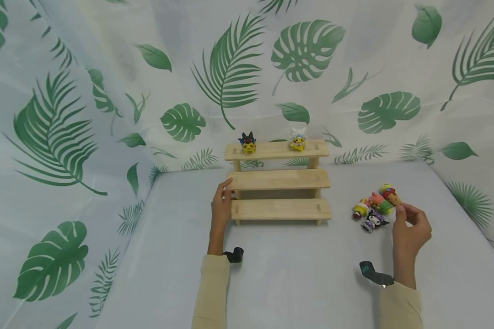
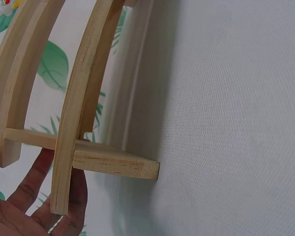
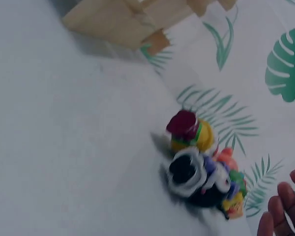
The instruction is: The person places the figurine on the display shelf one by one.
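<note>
A three-step wooden display stand (image 1: 281, 209) stands on the white surface. My left hand (image 1: 221, 201) grips its left end; in the left wrist view, fingers (image 2: 33, 184) reach around the wooden side pieces. On the top step are a yellow figurine with a black headpiece (image 1: 248, 143) and a yellow one with a white headpiece (image 1: 298, 140). My right hand (image 1: 412, 228) is beside a cluster of figurines, its fingers slightly bent. Nearest it lies a figurine with a tan cone (image 1: 392, 196). Around that are a pink-and-green figurine (image 1: 379, 202), a black-and-purple one (image 1: 374, 221) and a yellow one (image 1: 360, 209).
White cloth printed with green leaves (image 1: 308, 50) rises behind the stand and along both sides. The white surface (image 1: 296, 274) extends in front of the stand. Each wrist wears a small black camera, the right one (image 1: 374, 274) hanging over the surface.
</note>
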`<action>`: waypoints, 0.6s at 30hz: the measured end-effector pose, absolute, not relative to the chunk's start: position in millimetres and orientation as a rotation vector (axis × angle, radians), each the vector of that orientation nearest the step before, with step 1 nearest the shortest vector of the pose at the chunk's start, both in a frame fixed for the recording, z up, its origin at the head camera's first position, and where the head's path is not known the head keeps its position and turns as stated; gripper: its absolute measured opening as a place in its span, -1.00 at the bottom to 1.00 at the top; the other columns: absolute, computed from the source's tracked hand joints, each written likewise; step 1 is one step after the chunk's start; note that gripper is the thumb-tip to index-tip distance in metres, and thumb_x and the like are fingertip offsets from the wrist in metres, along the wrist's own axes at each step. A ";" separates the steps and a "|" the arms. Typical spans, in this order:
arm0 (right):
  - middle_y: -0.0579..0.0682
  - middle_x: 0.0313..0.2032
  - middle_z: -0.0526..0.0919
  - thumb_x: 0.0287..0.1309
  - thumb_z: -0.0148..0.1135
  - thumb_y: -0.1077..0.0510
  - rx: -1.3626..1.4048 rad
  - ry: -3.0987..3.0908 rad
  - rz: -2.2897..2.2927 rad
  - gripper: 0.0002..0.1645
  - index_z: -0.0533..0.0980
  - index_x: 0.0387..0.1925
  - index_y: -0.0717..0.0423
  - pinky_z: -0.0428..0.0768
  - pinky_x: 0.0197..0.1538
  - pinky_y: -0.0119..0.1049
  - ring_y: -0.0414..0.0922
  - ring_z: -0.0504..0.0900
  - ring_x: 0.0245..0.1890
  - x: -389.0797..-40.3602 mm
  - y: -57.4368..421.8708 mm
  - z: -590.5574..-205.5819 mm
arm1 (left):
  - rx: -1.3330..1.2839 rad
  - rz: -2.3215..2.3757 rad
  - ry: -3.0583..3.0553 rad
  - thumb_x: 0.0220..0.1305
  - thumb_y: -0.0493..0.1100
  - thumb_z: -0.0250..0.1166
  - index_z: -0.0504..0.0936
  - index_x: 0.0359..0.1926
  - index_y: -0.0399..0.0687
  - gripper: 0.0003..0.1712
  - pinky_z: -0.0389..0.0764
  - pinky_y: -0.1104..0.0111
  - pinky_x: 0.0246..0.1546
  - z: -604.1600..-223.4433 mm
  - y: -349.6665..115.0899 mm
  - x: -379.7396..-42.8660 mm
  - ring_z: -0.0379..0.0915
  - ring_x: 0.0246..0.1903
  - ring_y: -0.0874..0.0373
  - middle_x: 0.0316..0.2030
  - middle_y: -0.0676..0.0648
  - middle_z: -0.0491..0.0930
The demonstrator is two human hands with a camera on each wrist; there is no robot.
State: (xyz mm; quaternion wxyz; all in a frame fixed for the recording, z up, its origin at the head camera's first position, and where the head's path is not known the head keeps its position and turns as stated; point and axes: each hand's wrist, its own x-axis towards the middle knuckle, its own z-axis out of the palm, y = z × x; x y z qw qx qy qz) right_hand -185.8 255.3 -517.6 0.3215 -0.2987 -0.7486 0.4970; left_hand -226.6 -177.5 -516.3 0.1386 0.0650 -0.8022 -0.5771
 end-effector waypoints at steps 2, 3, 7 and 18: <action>-0.41 -0.28 0.52 0.36 0.12 0.00 -0.835 -2.010 1.312 -0.65 0.60 0.03 0.06 0.28 -0.19 -0.62 -0.56 0.34 -0.32 -181.3 259.0 -523.6 | 0.187 -1.656 -2.319 0.54 0.03 -0.05 0.48 0.29 0.14 -0.59 0.61 0.07 -0.02 -515.9 -177.7 -226.7 0.64 -0.06 -0.08 0.15 -0.15 0.58; -0.41 -0.27 0.51 0.35 0.11 -0.01 -0.853 -2.037 1.322 -0.63 0.59 0.06 0.06 0.28 -0.19 -0.62 -0.57 0.33 -0.33 -178.6 260.5 -526.3 | 0.186 -1.652 -2.317 0.54 0.03 -0.05 0.48 0.28 0.14 -0.59 0.61 0.06 -0.01 -515.7 -177.8 -226.6 0.63 -0.05 -0.08 0.15 -0.15 0.58; -0.40 -0.23 0.45 0.34 0.08 -0.06 -0.924 -2.188 1.324 -0.52 0.52 0.17 0.06 0.31 -0.22 -0.67 -0.61 0.29 -0.36 -171.9 264.7 -536.7 | 0.190 -1.660 -2.315 0.54 0.04 -0.04 0.48 0.28 0.15 -0.59 0.61 0.06 0.00 -515.5 -177.5 -226.1 0.64 -0.06 -0.10 0.16 -0.14 0.57; 0.27 0.29 0.36 0.33 0.08 -0.20 -0.902 -2.497 1.329 -0.22 0.23 0.41 0.14 0.45 -0.08 -0.36 0.11 0.44 0.16 -168.2 254.5 -542.4 | 0.210 -1.679 -2.324 0.55 0.05 -0.06 0.48 0.28 0.21 -0.60 0.62 0.07 -0.03 -515.8 -177.0 -225.5 0.65 -0.08 -0.08 0.13 -0.15 0.58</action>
